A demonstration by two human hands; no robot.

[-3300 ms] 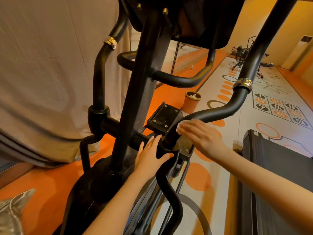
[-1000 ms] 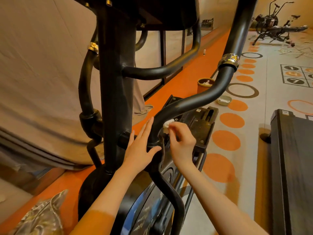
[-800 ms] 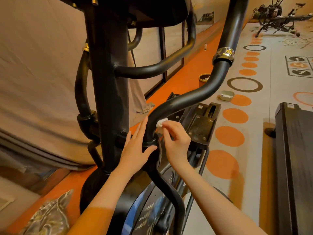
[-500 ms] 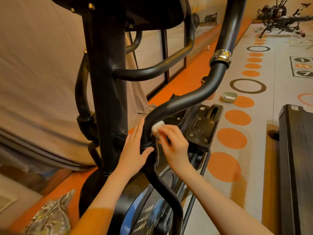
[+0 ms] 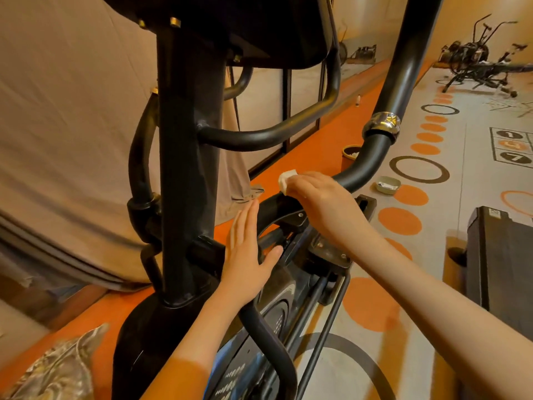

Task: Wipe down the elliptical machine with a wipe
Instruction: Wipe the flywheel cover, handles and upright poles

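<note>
Your right hand (image 5: pixel 323 197) pinches the wipe (image 5: pixel 286 178) on the swing arm (image 5: pixel 360 168), left hand (image 5: pixel 245 249) flat, fingers straight, near the pivot: movement could trap fingers.

Matt black metal handlebar (image 5: pixel 360 171) w/ shiny chrome collar (image 5: pixel 381 125); soft white wipe (image 5: pixel 285 179); creased cloth curtain (image 5: pixel 72 116).

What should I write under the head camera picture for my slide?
Right hand rubs a white wipe on the elliptical's black handlebar; left hand steadies it.
</note>
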